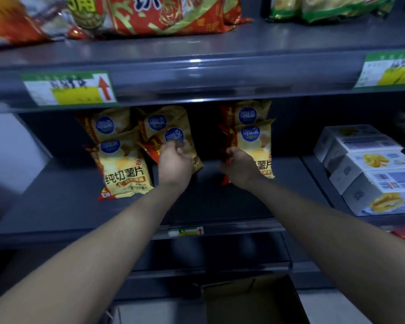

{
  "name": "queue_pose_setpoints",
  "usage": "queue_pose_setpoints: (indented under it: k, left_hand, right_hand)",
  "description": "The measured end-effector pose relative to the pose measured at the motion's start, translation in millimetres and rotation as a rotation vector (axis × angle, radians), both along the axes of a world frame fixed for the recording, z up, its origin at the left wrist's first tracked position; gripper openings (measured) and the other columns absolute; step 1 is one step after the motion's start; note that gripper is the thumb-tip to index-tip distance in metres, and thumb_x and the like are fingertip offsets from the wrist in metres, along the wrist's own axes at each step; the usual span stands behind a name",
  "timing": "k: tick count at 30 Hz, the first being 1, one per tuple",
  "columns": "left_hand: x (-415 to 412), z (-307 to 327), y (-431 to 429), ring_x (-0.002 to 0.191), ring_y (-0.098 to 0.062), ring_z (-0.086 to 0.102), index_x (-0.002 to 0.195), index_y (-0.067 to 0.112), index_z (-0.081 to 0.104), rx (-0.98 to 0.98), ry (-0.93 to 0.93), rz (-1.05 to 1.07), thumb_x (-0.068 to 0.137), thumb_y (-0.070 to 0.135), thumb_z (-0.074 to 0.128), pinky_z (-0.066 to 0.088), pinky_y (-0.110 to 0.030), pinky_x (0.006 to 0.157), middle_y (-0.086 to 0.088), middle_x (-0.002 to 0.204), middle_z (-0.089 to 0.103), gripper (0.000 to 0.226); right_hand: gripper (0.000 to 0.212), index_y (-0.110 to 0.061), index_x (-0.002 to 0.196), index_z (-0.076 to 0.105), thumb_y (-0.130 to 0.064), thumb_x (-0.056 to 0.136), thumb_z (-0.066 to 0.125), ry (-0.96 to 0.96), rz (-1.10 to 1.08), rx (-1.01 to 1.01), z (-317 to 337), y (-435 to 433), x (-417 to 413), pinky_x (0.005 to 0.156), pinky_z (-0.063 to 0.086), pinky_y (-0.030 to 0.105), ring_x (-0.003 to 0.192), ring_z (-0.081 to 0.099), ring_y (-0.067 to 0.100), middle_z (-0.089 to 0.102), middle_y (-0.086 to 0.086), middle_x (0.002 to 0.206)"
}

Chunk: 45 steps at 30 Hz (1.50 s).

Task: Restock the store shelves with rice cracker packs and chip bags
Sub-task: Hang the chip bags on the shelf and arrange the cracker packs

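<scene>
Several yellow chip bags with blue round logos stand on the middle shelf (56, 206). My left hand (173, 164) grips a tilted chip bag (173, 136) in the middle group. My right hand (240, 166) grips the front chip bag (255, 143) of the right-hand pair, with another bag (248, 113) upright behind it. One larger-looking front bag (124, 169) stands at the left, apart from both hands. Red and gold rice cracker packs (164, 15) lie on the top shelf.
White boxes with yellow snack pictures (369, 169) are stacked at the right of the middle shelf. Green-yellow packs (325, 8) sit top right. An open cardboard box (250, 300) stands on the floor below. Price tags (68, 90) hang on the upper shelf's edge.
</scene>
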<state>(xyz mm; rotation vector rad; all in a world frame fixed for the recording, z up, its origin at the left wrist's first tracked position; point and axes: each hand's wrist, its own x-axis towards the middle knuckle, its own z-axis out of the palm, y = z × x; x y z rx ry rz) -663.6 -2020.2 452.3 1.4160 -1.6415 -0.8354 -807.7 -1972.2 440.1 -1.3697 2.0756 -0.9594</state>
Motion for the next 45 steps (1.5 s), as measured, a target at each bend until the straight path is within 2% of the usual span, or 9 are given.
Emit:
queue_pose_setpoints:
  k: [3,6,10,15,20,24,29,35,45]
  left_hand:
    - [31,-1,-8,0.126,-0.032,0.039,0.123,-0.002,0.042,-0.003,-0.064,0.236,0.082,0.011,0.068,0.03,-0.035,0.107,-0.019,0.132,0.039,0.05]
    - [52,-21,-35,0.129,-0.031,0.043,0.136,0.003,0.033,0.241,0.061,0.138,0.071,0.025,0.081,0.04,-0.04,0.104,-0.012,0.139,0.042,0.083]
    - [55,-35,-65,0.116,-0.029,0.055,0.138,0.009,0.036,0.416,0.136,-0.043,0.089,0.026,0.064,0.044,-0.036,0.088,-0.006,0.125,0.055,0.059]
    - [53,-35,-91,0.099,-0.025,0.06,0.127,0.014,0.05,0.584,0.343,-0.178,0.09,0.019,0.061,0.044,-0.037,0.086,-0.008,0.114,0.063,0.039]
    - [44,-37,-111,0.092,-0.018,0.061,0.127,0.019,0.044,0.553,0.445,-0.225,0.081,0.031,0.069,0.043,-0.032,0.079,-0.003,0.106,0.064,0.054]
    - [30,-36,-117,0.11,-0.025,0.061,0.133,0.014,0.049,0.534,0.443,-0.262,0.06,0.037,0.083,0.044,-0.04,0.101,-0.007,0.122,0.064,0.084]
    - [9,-35,-115,0.104,-0.023,0.065,0.13,0.013,0.054,0.541,0.428,-0.331,0.076,0.03,0.073,0.051,-0.035,0.086,-0.009,0.118,0.067,0.06]
    - [14,-38,-102,0.11,-0.021,0.063,0.13,0.019,0.053,0.487,0.364,-0.317,0.06,0.056,0.078,0.047,-0.04,0.099,-0.002,0.121,0.066,0.083]
    - [20,-40,-85,0.107,-0.02,0.062,0.132,0.018,0.049,0.407,0.225,-0.242,0.074,0.042,0.077,0.05,-0.038,0.096,-0.001,0.118,0.064,0.069]
  right_hand:
    - [0.061,-0.008,0.138,0.04,-0.026,0.086,0.065,-0.126,0.097,0.069,4,-15,21,0.084,0.042,0.029,0.121,0.05,0.027,0.052,0.01,0.133]
    - [0.075,-0.013,0.144,0.034,-0.036,0.082,0.07,-0.275,0.12,0.082,1,-32,33,0.095,0.044,0.032,0.124,0.047,0.021,0.047,0.002,0.14]
    - [0.074,-0.017,0.147,0.029,-0.024,0.085,0.069,-0.458,0.136,0.058,-7,-53,34,0.083,0.038,0.02,0.115,0.045,0.011,0.047,0.001,0.136]
    - [0.104,-0.023,0.152,0.004,-0.021,0.077,0.077,-0.523,0.142,0.12,-21,-77,27,0.109,0.034,0.031,0.138,0.032,0.022,0.027,0.002,0.155]
    - [0.114,-0.023,0.152,-0.004,-0.028,0.074,0.079,-0.515,0.177,0.205,-44,-87,24,0.114,0.028,0.032,0.141,0.027,0.02,0.023,0.0,0.157]
    - [0.102,-0.021,0.152,0.006,-0.021,0.078,0.076,-0.477,0.143,0.184,-60,-83,23,0.108,0.029,0.029,0.138,0.032,0.019,0.032,0.0,0.152]
    - [0.108,-0.022,0.152,0.006,-0.027,0.074,0.08,-0.407,0.033,0.128,-68,-77,22,0.114,0.029,0.036,0.141,0.028,0.022,0.028,0.002,0.153]
    - [0.108,-0.019,0.152,0.003,-0.035,0.075,0.077,-0.322,-0.004,0.15,-66,-71,29,0.111,0.035,0.04,0.139,0.031,0.026,0.023,0.007,0.155]
    - [0.104,-0.015,0.151,-0.01,-0.032,0.084,0.068,-0.219,-0.07,0.218,-58,-55,46,0.108,0.035,0.039,0.14,0.028,0.032,0.018,0.014,0.154]
